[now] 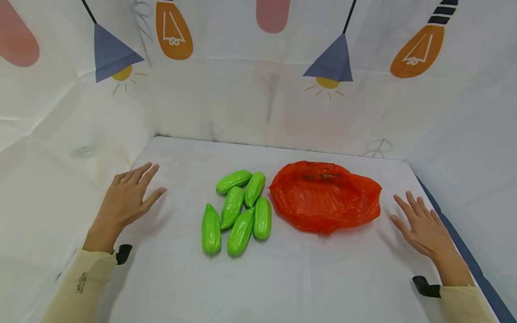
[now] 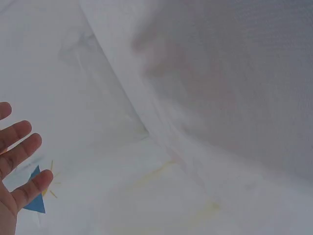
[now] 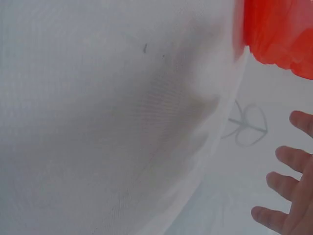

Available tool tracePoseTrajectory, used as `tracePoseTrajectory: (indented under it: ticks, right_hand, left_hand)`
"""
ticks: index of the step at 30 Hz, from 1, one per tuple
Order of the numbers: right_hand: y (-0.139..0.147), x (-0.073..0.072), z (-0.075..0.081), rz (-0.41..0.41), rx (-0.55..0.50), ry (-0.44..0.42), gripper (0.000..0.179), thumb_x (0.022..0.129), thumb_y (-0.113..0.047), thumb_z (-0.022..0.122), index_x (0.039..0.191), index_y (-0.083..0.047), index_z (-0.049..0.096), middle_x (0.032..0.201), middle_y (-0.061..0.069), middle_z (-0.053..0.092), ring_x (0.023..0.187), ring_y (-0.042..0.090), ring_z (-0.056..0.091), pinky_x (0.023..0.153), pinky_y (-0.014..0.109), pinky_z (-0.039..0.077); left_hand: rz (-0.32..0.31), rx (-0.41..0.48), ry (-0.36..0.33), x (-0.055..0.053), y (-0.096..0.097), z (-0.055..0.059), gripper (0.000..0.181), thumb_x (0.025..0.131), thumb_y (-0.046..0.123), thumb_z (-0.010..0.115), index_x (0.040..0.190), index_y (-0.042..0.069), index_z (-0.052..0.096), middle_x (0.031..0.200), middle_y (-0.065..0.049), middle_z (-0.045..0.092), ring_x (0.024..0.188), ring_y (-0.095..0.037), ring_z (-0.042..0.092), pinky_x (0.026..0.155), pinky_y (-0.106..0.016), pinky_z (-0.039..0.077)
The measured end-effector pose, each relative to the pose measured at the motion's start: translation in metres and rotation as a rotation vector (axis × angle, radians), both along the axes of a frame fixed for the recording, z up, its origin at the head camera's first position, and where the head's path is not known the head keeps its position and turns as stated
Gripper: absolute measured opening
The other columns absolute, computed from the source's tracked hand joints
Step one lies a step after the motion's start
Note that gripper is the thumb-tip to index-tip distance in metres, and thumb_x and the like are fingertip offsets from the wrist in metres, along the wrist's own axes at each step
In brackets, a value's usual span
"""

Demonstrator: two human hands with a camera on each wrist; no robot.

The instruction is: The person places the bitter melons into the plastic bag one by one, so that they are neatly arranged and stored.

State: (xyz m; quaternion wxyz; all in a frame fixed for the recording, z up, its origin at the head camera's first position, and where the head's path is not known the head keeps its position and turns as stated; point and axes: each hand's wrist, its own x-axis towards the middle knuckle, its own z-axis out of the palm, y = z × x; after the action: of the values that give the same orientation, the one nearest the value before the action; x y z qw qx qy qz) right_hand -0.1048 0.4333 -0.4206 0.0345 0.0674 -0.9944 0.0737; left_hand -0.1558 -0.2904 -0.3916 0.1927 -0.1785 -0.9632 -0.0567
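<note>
Across the white table (image 1: 315,282), your left hand (image 1: 126,201) at nine o'clock and right hand (image 1: 426,229) at three are apart, fingers spread, holding nothing; six green vegetables (image 1: 232,207) lie outside the red bag (image 1: 323,199) at their three o'clock, so nothing looks done yet

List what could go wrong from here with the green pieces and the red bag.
1. The green pieces look glossy and rounded, so one might slip or roll when picked up.
2. They lie bunched together, so reaching for one could nudge its neighbours.
3. The red bag looks thin and wrinkled, and nothing visibly holds it, so it might shift or crumple if brushed.
</note>
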Motion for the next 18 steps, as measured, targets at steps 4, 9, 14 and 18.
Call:
tracePoseTrajectory:
  ticks: [4,9,14,18]
  right_hand:
    - [-0.003,-0.003,0.002,-0.011,-0.02,0.007,0.069,0.101,-0.043,0.045,0.156,-0.011,0.019,0.16,0.027,0.008,0.147,0.049,0.0,0.112,0.072,-0.001]
    - [-0.01,-0.013,0.007,-0.056,-0.098,-0.018,0.065,0.103,-0.043,0.04,0.153,-0.004,0.026,0.158,0.03,0.016,0.143,0.054,0.012,0.104,0.079,0.016]
    - [-0.02,-0.024,0.01,-0.075,-0.186,-0.023,0.064,0.104,-0.042,0.037,0.153,-0.003,0.025,0.155,0.033,0.022,0.138,0.056,0.022,0.097,0.08,0.025]
    - [-0.027,-0.035,0.011,-0.075,-0.258,-0.062,0.065,0.105,-0.042,0.034,0.155,-0.003,0.019,0.154,0.034,0.022,0.137,0.057,0.023,0.096,0.079,0.026]
  left_hand:
    - [-0.079,0.041,0.076,-0.001,0.006,0.001,0.066,0.095,0.048,0.056,0.143,0.004,0.047,0.139,-0.023,0.052,0.121,-0.045,0.052,0.099,-0.061,0.038]
    - [-0.137,0.05,0.117,-0.002,0.015,0.0,0.068,0.098,0.055,0.047,0.141,0.002,0.049,0.135,-0.023,0.055,0.117,-0.044,0.055,0.095,-0.06,0.042]
    - [-0.21,0.059,0.17,-0.003,0.025,-0.007,0.079,0.099,0.065,0.03,0.138,0.0,0.051,0.131,-0.023,0.057,0.114,-0.043,0.057,0.092,-0.058,0.044]
    - [-0.267,0.05,0.194,0.0,0.036,-0.013,0.084,0.098,0.068,0.025,0.136,-0.001,0.053,0.129,-0.022,0.059,0.111,-0.041,0.059,0.091,-0.057,0.045]
